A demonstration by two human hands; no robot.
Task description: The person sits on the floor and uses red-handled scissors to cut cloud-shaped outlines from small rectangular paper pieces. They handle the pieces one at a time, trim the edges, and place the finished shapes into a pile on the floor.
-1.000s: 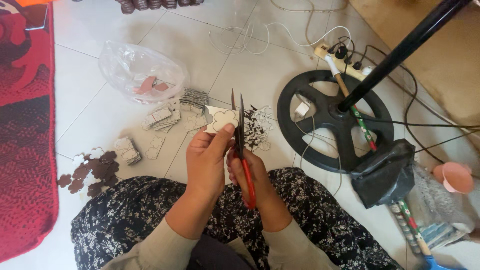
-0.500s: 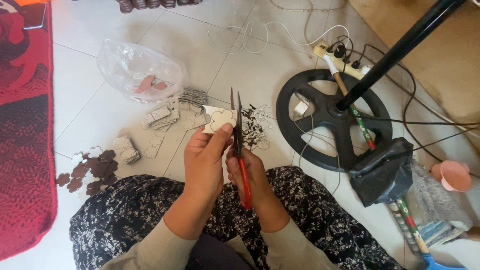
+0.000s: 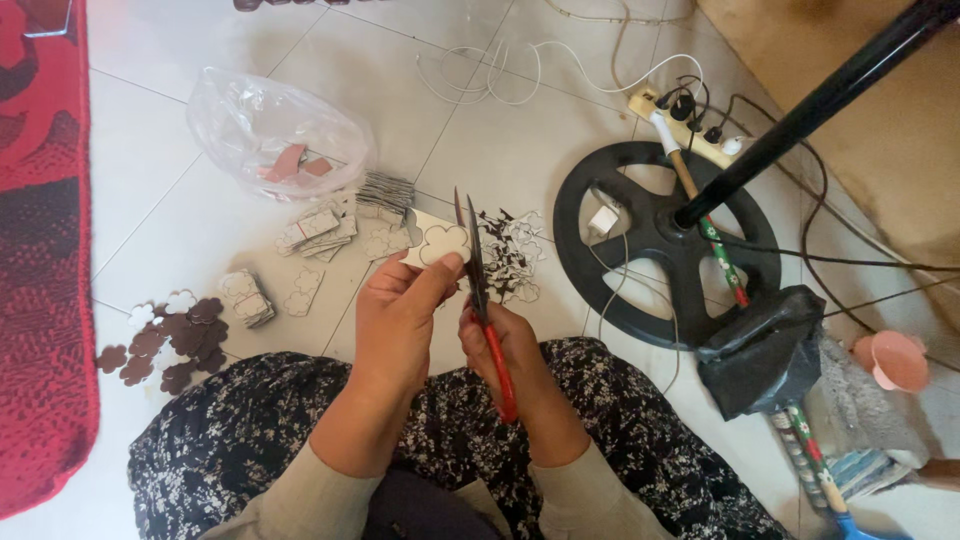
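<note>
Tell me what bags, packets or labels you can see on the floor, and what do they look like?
Clear plastic bag: floor, upper left, crumpled, reddish card pieces inside.
Black bag: floor, right of the fan base, dark and lumpy, wrapped round the top of a patterned stick.
Printed card: pinched in the left hand, pale with a flower outline, against the scissors in the right hand.
No screens or signs.
</note>
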